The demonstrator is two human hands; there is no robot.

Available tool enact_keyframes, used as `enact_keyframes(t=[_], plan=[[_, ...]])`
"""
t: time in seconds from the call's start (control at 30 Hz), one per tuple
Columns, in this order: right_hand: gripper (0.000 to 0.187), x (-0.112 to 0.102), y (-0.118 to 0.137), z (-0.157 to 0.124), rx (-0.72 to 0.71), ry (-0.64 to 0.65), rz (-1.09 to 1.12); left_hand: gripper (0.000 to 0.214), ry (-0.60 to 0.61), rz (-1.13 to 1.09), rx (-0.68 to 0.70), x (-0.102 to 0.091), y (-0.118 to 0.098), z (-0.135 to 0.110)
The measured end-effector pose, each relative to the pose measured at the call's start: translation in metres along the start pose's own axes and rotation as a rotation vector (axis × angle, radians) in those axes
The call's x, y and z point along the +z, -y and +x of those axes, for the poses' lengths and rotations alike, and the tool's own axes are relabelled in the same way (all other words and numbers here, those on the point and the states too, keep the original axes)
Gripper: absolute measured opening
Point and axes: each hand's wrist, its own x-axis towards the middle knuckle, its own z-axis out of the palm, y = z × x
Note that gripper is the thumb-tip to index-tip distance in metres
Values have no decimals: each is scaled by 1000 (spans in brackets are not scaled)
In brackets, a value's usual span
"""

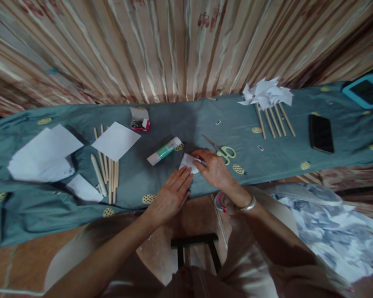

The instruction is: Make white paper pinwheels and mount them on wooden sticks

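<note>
A small piece of folded white paper (pixel 188 160) lies on the cloth in front of me. My left hand (pixel 173 191) rests over its lower left edge, fingers stretched out flat. At the paper's right side, my right hand (pixel 214 166) has curled fingers and thumb closed on the edge; the fingertips are partly hidden. Just beyond the left hand lies a green-and-white glue stick (pixel 164 151). Scissors with pale green handles (pixel 226 154) lie by the right hand, blades pointing away to the left.
On the left are stacked white paper (pixel 45 155), a square sheet (pixel 116 140) over wooden sticks (pixel 112 182), and an open small box (pixel 140 123). Paper pinwheels (pixel 267 94), a phone (pixel 321 133) and a blue-framed device (pixel 365 91) lie right. A bag of white paper pieces (pixel 332 231) stands below.
</note>
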Motion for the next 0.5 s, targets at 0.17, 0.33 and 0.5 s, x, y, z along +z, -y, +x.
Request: enact_keyframes(t=[0.17, 0.33, 0.5], plan=[[23, 1, -1, 1, 29, 6, 6, 48, 0, 15, 3, 2, 1, 1], [22, 3, -2, 3, 49, 1, 20, 49, 31, 14, -8, -1, 0, 2], [21, 5, -2, 4, 44, -1, 18, 49, 38, 18, -13, -2, 0, 3]])
